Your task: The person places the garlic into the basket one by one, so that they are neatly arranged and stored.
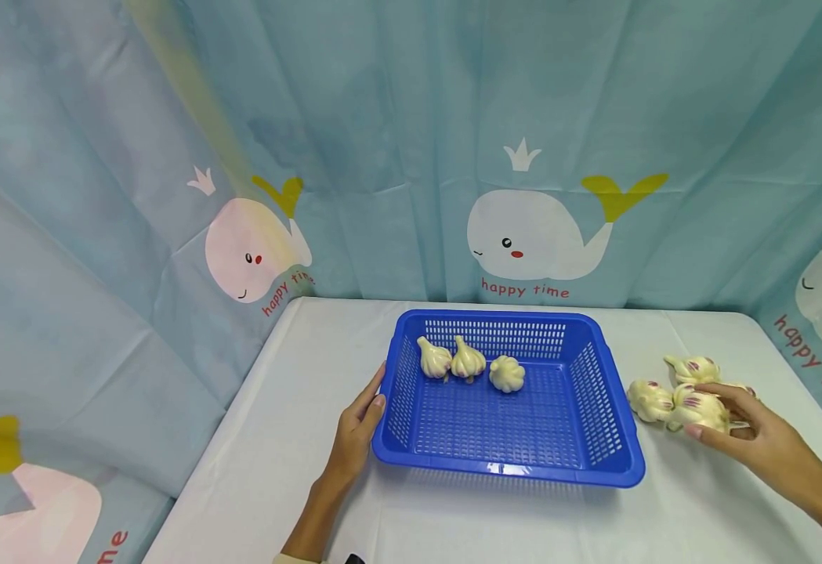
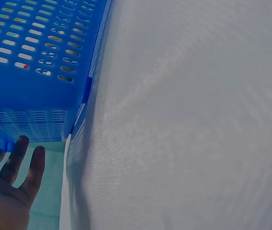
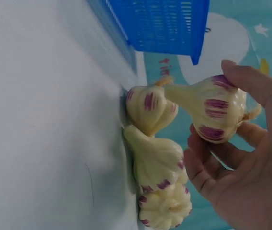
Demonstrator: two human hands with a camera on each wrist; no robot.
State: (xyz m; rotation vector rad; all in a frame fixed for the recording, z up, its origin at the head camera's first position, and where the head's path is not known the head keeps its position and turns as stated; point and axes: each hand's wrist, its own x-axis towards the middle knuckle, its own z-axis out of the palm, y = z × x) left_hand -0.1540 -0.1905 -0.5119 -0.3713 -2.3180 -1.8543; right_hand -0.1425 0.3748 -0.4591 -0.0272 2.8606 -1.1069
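Observation:
My right hand (image 1: 759, 431) pinches a purple-streaked garlic bulb (image 3: 217, 108) between thumb and fingers, its long neck pointing away from the palm. Right beside it sit several more streaked garlic bulbs (image 1: 650, 400), clustered on the table to the right of the blue basket (image 1: 502, 468). Inside the basket, three paler garlic bulbs (image 1: 507, 374) lie toward the back left. At the basket's left rim, my left hand (image 1: 354, 439) rests with its fingers extended and fingertips right against the edge. The left wrist view shows two of those fingers (image 2: 17, 160) fairly straight below the rim.
A white cloth (image 1: 269, 439) covers the table under the basket. Behind and at both sides hangs a teal curtain (image 1: 382, 235) printed with whales, close to the table's back edge.

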